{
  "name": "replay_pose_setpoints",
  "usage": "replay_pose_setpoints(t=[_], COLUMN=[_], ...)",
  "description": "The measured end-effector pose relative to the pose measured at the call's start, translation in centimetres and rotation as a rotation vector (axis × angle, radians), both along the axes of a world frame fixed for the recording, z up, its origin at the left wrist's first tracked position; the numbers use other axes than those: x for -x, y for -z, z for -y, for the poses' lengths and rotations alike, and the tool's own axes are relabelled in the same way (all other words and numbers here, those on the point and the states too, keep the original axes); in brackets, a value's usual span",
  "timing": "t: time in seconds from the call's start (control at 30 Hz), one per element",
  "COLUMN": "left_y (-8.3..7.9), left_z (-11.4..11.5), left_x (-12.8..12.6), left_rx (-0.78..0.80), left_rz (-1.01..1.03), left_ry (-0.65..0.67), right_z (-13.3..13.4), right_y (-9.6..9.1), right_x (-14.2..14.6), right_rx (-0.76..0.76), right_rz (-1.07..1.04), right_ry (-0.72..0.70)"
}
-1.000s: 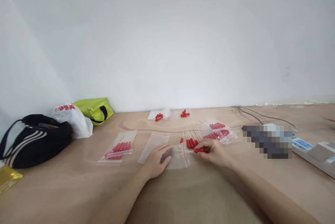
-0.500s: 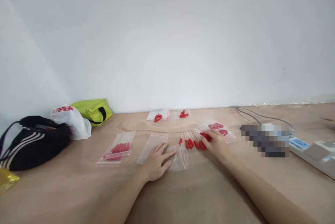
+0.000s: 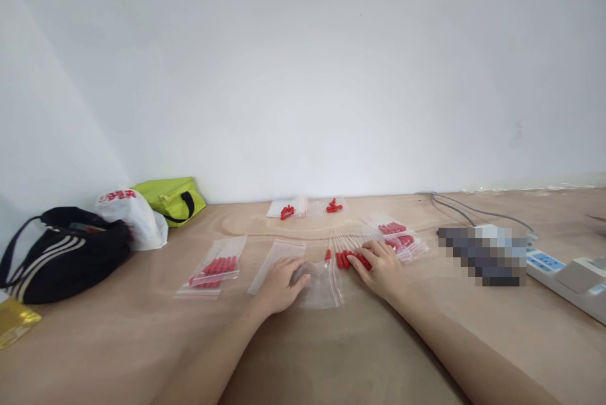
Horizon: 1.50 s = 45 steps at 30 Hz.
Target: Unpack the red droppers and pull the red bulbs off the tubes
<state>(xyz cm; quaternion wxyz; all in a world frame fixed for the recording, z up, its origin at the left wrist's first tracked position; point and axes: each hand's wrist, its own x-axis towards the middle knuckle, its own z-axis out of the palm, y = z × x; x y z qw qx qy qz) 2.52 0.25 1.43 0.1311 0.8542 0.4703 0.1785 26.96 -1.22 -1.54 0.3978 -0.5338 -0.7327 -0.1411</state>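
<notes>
Beneath the right hand [image 3: 382, 267], fingers part-spread and curved: row of slender, pale-shafted tools with red handles [image 3: 341, 260], some covered; grip cannot be told. Beneath the left hand [image 3: 280, 285], loosely curved, thumb apart: clear plastic zip bag [image 3: 323, 291], partly hidden; hold uncertain. Far left of the left hand: white plastic bag [image 3: 135, 222], red characters, illegible. Right of the right hand: dark object [image 3: 487, 257], pixelated.

Handles [image 3: 339, 260] red, shafts [image 3: 340, 243] off-white. Zip bag [image 3: 322, 289] clear, red lines along one end. Carry bag [image 3: 92, 266] black, white stripes. Plastic bag [image 3: 142, 226] white, red lettering. Pouch [image 3: 165, 193] lime-yellow, black strap [image 3: 188, 204]. Table [image 3: 293, 361] light brown, wood-grained. Wall [image 3: 312, 77] pale grey-white. Power strip [image 3: 565, 284] white, blue socket panel [image 3: 545, 260]. Packet [image 3: 17, 323] gold.
</notes>
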Motion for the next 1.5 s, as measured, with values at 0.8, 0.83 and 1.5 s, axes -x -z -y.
replay_pose_setpoints(t=[0.8, 0.83, 1.5], left_y=[-1.6, -1.4, -0.6], left_z=[-1.9, -1.9, -1.8], left_x=[5.3, 5.8, 3.5], left_rx=[0.008, -0.013, -0.081], left_rz=[-0.002, -0.008, -0.450], left_ry=[-0.336, -0.378, -0.419], right_z=[2.8, 2.9, 3.1], right_y=[-0.9, -0.9, -1.0], right_x=[3.5, 3.5, 3.4], right_rx=[0.311, 0.310, 0.293], right_rz=[0.143, 0.141, 0.141], right_ry=[-0.461, -0.454, -0.419])
